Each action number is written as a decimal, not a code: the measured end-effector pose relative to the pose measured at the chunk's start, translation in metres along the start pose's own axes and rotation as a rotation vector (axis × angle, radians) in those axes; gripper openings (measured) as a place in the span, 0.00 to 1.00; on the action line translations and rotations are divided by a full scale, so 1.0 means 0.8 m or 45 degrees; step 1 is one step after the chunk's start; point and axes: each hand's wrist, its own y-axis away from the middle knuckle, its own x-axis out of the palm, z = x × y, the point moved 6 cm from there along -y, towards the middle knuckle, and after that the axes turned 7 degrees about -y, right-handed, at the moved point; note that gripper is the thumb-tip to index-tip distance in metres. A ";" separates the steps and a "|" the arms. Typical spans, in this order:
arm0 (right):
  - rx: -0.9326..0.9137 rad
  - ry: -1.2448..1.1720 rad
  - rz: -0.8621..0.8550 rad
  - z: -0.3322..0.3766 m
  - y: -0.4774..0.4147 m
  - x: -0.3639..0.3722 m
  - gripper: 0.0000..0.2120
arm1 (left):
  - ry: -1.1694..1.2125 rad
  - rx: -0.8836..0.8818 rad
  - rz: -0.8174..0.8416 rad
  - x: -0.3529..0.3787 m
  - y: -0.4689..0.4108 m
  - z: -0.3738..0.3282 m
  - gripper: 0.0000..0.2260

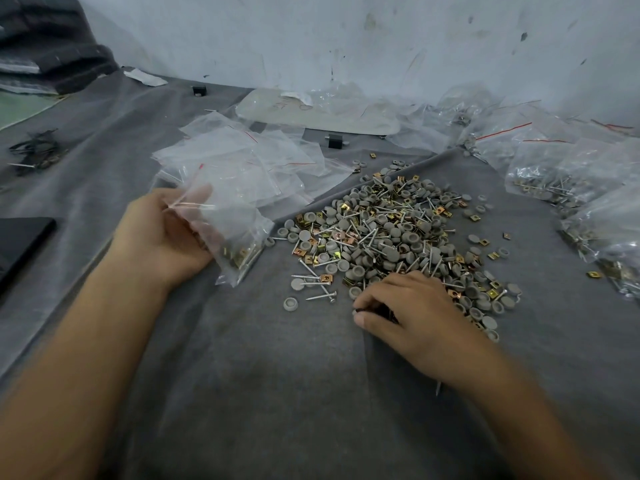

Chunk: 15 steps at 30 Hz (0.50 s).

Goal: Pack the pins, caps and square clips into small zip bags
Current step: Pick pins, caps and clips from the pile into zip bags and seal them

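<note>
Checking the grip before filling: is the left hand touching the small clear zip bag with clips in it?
Touching. The head view shows the left hand pinching the small clear plastic zip bag near its red-lined mouth.

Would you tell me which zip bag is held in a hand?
The partly filled bag in the left hand; the empty stack behind it and the filled bags at right lie unheld.
</note>
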 end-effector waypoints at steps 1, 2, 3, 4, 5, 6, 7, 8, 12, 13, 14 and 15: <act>0.003 0.011 -0.014 0.000 -0.001 0.000 0.09 | -0.059 0.001 0.013 0.007 0.003 0.002 0.12; 0.007 0.017 -0.025 0.000 -0.002 -0.001 0.08 | -0.158 0.011 0.031 0.015 0.010 0.005 0.12; 0.011 0.015 -0.031 -0.001 -0.002 -0.001 0.07 | -0.262 0.032 0.045 0.022 0.012 0.009 0.10; 0.011 0.007 -0.035 -0.002 -0.003 -0.001 0.07 | -0.354 0.040 0.075 0.032 0.017 0.014 0.10; 0.005 -0.002 -0.038 -0.003 -0.003 -0.002 0.06 | -0.414 0.033 0.110 0.043 0.021 0.023 0.10; -0.002 -0.009 -0.042 -0.003 -0.003 -0.003 0.05 | -0.509 0.044 0.145 0.052 0.026 0.030 0.11; -0.006 -0.014 -0.046 -0.004 -0.003 -0.003 0.05 | -0.655 0.084 0.188 0.058 0.028 0.037 0.11; -0.005 -0.020 -0.044 -0.005 -0.003 -0.004 0.05 | -0.862 0.153 0.242 0.066 0.034 0.044 0.11; -0.006 0.008 -0.060 -0.006 -0.004 -0.004 0.06 | -1.425 0.367 0.464 0.090 0.058 0.079 0.09; -0.006 0.023 -0.072 -0.006 -0.004 -0.004 0.06 | -1.440 0.377 0.488 0.093 0.061 0.084 0.09; -0.007 0.031 -0.083 -0.006 -0.004 -0.005 0.06 | -1.452 0.376 0.493 0.095 0.062 0.086 0.09; -0.007 0.036 -0.089 -0.005 -0.004 -0.004 0.06 | -1.466 0.375 0.489 0.097 0.062 0.086 0.09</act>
